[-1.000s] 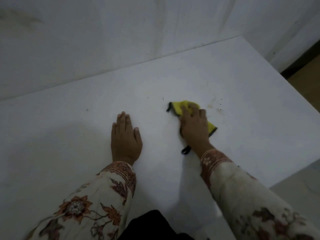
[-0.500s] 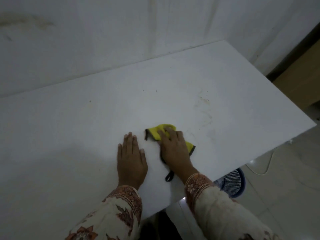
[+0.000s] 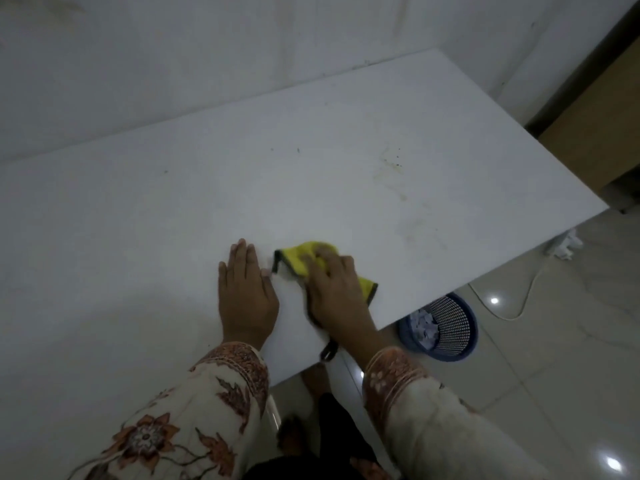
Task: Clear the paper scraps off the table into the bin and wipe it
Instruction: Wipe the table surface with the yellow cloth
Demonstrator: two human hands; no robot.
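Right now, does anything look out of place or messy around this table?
Yes. A crumpled paper scrap lies on the floor beyond the table's right edge, not in the bin. Brownish stains mark the tabletop.

Likely a home: tiled floor [image 3: 571,375], white table [image 3: 311,188].

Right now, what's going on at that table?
A person is wiping the white table with a yellow cloth, pressed flat under the right hand. The left hand rests palm-down beside it, holding nothing. No paper scraps show on the tabletop; the blue mesh bin on the floor near the table's edge has scraps inside. Faint brownish stains lie farther out on the surface, beyond the cloth. A crumpled white wad sits on the floor.
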